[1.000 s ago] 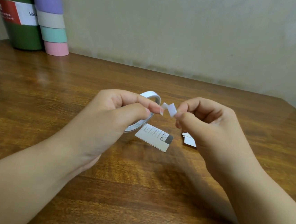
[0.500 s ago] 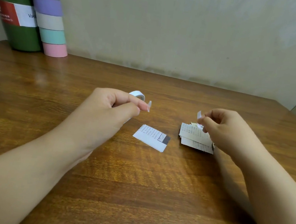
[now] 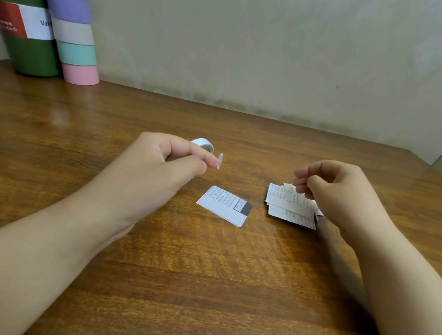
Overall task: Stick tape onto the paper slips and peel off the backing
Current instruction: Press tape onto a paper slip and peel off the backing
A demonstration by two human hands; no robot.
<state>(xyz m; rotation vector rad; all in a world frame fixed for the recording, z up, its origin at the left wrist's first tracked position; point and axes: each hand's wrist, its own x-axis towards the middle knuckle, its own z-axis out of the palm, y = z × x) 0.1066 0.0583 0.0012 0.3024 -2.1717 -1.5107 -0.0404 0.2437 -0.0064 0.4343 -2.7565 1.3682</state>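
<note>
Head view: left hand pinches a tape roll, its free end jutting right; right hand, fingers curled, hovers over the slip pile; whether it grips anything cannot be told; a lone slip lies between, nearer the left hand, long axis slanting near-right.

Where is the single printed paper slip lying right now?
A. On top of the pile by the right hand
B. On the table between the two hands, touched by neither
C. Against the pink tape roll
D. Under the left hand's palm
B: the single paper slip lies flat on the wooden table, apart from the left hand and the right hand.
</note>
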